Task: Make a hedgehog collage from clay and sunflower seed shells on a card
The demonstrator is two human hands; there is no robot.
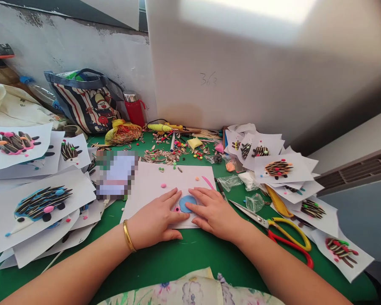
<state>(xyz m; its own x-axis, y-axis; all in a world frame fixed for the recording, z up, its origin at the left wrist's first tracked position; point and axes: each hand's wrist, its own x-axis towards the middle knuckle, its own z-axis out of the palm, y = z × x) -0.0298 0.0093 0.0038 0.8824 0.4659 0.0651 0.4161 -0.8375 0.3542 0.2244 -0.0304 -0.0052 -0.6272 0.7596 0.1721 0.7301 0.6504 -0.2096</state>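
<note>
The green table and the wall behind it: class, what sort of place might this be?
Probably a craft workspace: loose seeds and small pompoms lie about, scissors rest on the green table, and paper sheets bearing seed-covered animals are piled on both sides.

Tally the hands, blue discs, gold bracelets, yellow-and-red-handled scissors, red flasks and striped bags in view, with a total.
Hands: 2, left hand and right hand
Blue disc: 1
Gold bracelet: 1
Scissors: 1
Red flask: 1
Striped bag: 1
Total: 7
</note>
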